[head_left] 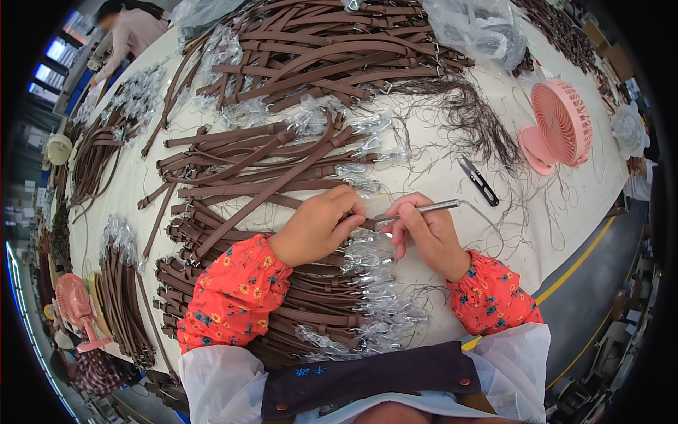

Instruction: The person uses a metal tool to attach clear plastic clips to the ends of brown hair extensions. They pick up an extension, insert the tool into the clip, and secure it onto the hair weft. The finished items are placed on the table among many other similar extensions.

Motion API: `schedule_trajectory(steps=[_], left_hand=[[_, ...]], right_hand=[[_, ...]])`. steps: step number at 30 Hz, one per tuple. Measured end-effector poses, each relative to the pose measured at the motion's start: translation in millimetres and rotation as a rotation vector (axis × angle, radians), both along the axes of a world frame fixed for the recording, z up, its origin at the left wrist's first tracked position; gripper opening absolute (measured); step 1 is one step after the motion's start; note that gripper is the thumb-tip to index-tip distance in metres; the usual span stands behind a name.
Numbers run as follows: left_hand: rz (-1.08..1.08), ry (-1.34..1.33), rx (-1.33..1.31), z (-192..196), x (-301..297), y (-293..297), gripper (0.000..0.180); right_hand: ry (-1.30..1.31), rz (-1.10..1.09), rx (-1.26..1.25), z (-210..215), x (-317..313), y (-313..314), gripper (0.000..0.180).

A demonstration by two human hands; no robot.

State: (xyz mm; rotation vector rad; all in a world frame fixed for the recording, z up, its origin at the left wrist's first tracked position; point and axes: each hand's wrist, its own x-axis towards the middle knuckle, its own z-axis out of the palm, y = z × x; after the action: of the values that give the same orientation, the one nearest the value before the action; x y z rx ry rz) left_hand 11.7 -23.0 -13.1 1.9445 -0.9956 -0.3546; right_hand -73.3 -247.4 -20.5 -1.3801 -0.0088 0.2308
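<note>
My left hand is closed in a pinch on the end of a brown strap, above a row of similar straps. Held in the curled fingers of my right hand is a slim metal pen-shaped tool. A thin grey cord or wire runs from its far end. The tool's narrow tip points left and meets, or nearly meets, the strap end. Under my hands, the stacked brown straps have metal clasps in clear plastic wrap at their right ends.
Black-handled thread snips lie right of my hands, by a tangle of dark threads. A pink fan stands beyond them. More brown straps fill the far side. At far left, a person leans over the table.
</note>
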Motion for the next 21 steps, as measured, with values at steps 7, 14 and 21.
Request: schedule_trajectory(steps=[7,14,21], left_hand=[[-0.129,0.053,0.022,3,5,8,0.008],[0.018,-0.234,0.057,3,6,10,0.010],[-0.337,0.282,0.318,22,14,23,0.012]], right_hand=[[-0.011,0.016,-0.006,1,0,0,0.034],[-0.082,0.008,-0.005,-2,0,-1,0.026],[-0.189,0.078,-0.241,7,-3,4,0.015]])
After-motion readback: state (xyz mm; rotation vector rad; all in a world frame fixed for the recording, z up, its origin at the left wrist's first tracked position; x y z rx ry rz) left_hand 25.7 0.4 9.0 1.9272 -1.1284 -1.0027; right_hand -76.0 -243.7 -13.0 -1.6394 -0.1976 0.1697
